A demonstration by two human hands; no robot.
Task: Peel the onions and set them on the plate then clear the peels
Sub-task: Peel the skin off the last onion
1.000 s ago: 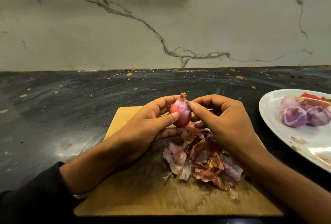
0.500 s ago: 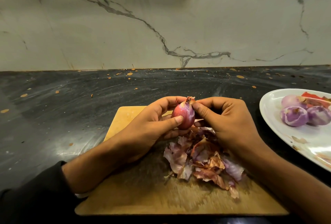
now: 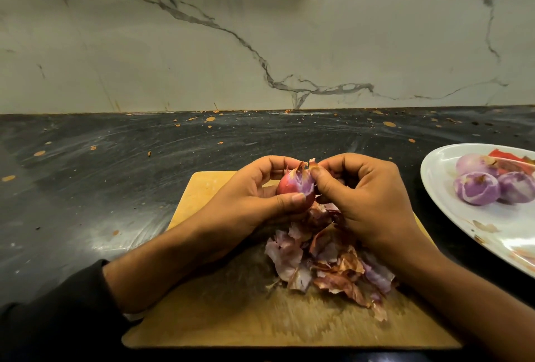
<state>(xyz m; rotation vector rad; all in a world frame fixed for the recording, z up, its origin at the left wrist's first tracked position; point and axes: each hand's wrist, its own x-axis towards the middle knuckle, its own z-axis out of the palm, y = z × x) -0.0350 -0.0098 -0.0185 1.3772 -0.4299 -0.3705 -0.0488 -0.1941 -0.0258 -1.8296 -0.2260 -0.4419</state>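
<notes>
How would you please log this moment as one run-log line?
left hand holds onion | right hand pinches its skin | peels on board | plate: three peeled onions

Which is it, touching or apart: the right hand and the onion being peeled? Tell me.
Touching. The head view shows the right hand pinching loose skin at the top of the onion, which the left hand grips.

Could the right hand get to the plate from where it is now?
Probably yes: the plate lies just right of the right hand with bare counter between, though that hand now pinches skin on the onion.
</notes>
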